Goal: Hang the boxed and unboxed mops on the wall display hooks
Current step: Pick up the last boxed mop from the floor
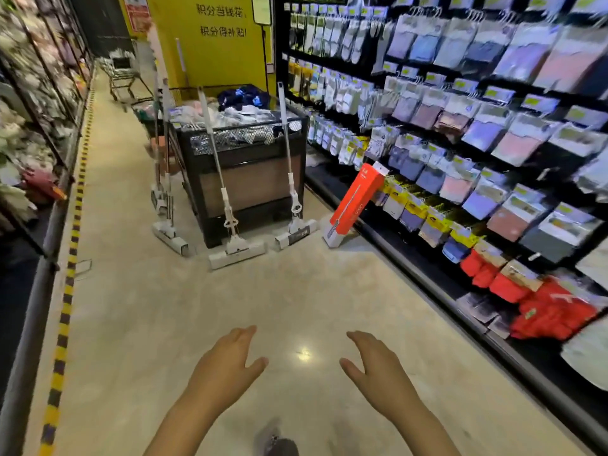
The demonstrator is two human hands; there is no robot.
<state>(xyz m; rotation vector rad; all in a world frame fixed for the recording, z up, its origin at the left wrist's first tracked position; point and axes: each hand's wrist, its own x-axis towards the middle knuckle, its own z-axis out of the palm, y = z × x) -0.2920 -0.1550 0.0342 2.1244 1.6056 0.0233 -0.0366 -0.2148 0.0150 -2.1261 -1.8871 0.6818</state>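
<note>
— Red and white: the boxed mop (353, 205) stands on the floor (230, 307) by the right-hand rack (493, 126), its long axis tilted, the bottom end on the tiles and the top leaning right against the hanging packs.

— And the bare ones?

— Two mops lean on the black bin (250, 179). The middle mop (227, 199) has its head flat on the floor in front and its pole slanting up and left. The right mop (291, 189) runs nearly upright, pole against the bin's right corner. More mops (166, 212) stand at the bin's left side, blurred.

— Hands?

— Left hand (227, 366) and right hand (375, 366) are both low in view, well short of the mops, fingers relaxed and spread, holding nothing.
</note>
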